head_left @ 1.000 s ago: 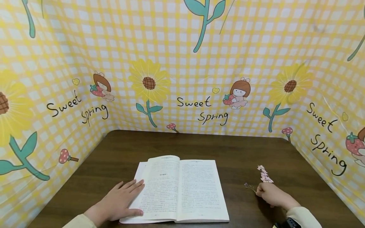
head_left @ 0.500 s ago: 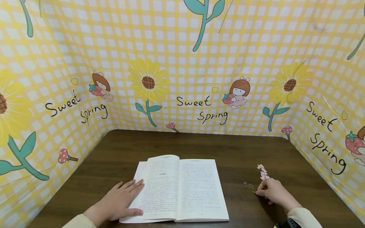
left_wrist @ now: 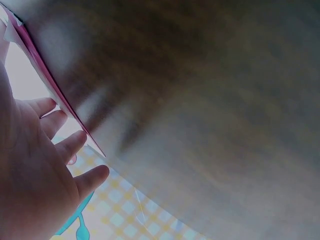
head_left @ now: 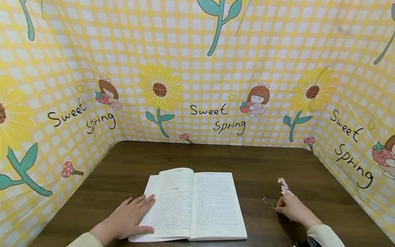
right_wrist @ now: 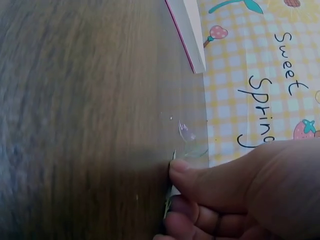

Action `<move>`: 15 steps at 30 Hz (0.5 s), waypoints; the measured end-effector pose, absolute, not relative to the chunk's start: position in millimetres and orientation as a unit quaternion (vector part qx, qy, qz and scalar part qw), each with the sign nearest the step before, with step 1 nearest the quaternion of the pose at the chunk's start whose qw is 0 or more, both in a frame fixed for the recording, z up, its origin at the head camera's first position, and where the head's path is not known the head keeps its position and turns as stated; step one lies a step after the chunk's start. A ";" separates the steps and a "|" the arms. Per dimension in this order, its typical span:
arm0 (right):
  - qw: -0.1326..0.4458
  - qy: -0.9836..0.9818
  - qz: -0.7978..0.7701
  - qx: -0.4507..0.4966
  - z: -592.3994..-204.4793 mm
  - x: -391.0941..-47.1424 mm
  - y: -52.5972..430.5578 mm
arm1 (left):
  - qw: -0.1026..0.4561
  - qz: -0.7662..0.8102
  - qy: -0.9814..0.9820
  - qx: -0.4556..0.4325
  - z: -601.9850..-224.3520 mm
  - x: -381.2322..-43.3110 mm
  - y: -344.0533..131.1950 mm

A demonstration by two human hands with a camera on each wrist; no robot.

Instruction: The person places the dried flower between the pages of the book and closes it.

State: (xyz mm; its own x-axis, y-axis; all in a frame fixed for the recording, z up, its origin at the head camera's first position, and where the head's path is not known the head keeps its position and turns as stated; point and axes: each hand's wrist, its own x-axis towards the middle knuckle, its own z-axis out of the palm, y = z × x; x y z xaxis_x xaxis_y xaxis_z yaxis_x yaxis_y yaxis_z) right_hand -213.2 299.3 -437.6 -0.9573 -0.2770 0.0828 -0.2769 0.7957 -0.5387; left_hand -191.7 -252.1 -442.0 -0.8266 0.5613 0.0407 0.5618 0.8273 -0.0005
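Observation:
An open book (head_left: 216,206) with printed pages lies on the dark wooden table. My left hand (head_left: 128,218) rests flat on the left side of the book, fingers straight; it also shows in the left wrist view, palm (left_wrist: 35,165) beside the book's edge. At the right, my right hand (head_left: 293,207) pinches the thin stem of a small purple flower sprig (head_left: 267,201) between thumb and forefinger, low over the table. A pink flower sprig (head_left: 283,185) lies just beyond the knuckles, its lower part hidden by the hand. In the right wrist view the thumb (right_wrist: 182,172) presses near a green stem.
The table (head_left: 247,159) is enclosed on the back and both sides by a yellow checked cloth (head_left: 200,68) printed with flowers. Bare wood separates the book from the sprigs. A dark watch (head_left: 308,242) sits on the right wrist.
My right hand has turned, showing thumb and forefinger at the purple sprig's stem, and has shifted slightly to the left. The left hand and the book have stayed put.

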 end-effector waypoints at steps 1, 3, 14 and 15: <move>-0.005 0.949 -0.274 -0.158 -438.6 -214.4 299.0 | 0.019 -0.006 -0.956 -0.293 -442.1 -191.6 -252.4; -0.013 0.951 -0.254 -0.177 -439.6 -215.9 298.2 | 0.023 -0.005 -0.956 -0.294 -442.5 -191.3 -252.7; 0.067 0.914 -0.364 -0.165 -433.9 -213.6 303.9 | 0.035 -0.002 -0.954 -0.299 -442.5 -190.2 -252.7; 0.077 0.907 -0.380 -0.167 -433.2 -213.6 304.4 | 0.035 -0.002 -0.953 -0.299 -442.6 -190.4 -252.8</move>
State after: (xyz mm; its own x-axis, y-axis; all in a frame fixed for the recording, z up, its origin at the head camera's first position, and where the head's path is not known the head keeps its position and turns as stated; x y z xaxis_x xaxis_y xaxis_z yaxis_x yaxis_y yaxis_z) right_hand -213.6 304.4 -433.2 -0.9327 -0.3605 -0.0122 -0.2442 0.6561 -0.7140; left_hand -190.4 -252.8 -442.6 -0.8182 0.5707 0.0688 0.5710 0.8208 -0.0173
